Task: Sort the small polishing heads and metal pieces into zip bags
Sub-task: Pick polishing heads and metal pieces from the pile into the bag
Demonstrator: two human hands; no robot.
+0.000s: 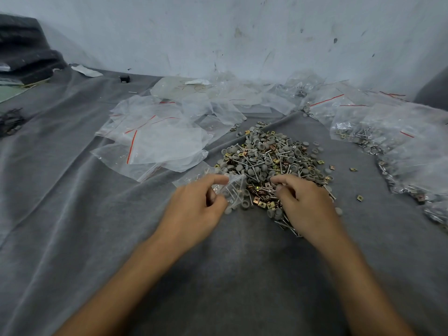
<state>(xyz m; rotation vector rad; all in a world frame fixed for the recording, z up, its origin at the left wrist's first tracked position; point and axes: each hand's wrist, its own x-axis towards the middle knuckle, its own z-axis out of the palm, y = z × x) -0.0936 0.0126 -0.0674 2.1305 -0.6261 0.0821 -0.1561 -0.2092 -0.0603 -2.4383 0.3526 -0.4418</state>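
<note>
— What does everything rest on?

— A grey cloth [72,190], spread wide and creased in long folds on the left. It runs back to a pale, scuffed wall [242,32].

— And round the edges?

— A dark stack [24,49] of folded material sits in the far left corner against the wall. Flat zip bags [157,139] with red seal lines lie overlapping from the foot of the wall toward the left centre. Filled bags [388,132] with metal parts inside curve down the right edge.

— Where is the cloth plain?

— Widest on the near side, under both forearms, and across the left. Between the two groups of bags the strip is narrower.

— And the parts?

— The pile [271,156] lies in that strip at the centre: grey round polishing heads, screws and small gold-coloured squares. It lies just beside the flat zip bags and apart from the filled bags. Loose gold pieces [359,197] lie near its right side.

— The hands?

— The left hand [196,209] pinches a small zip bag [232,190] between thumb and forefinger at the pile's near left edge, and a few parts show through the plastic. The right hand [303,202] rests on the pile's near right edge, fingers curled down among the parts. I cannot tell whether it holds one.
</note>
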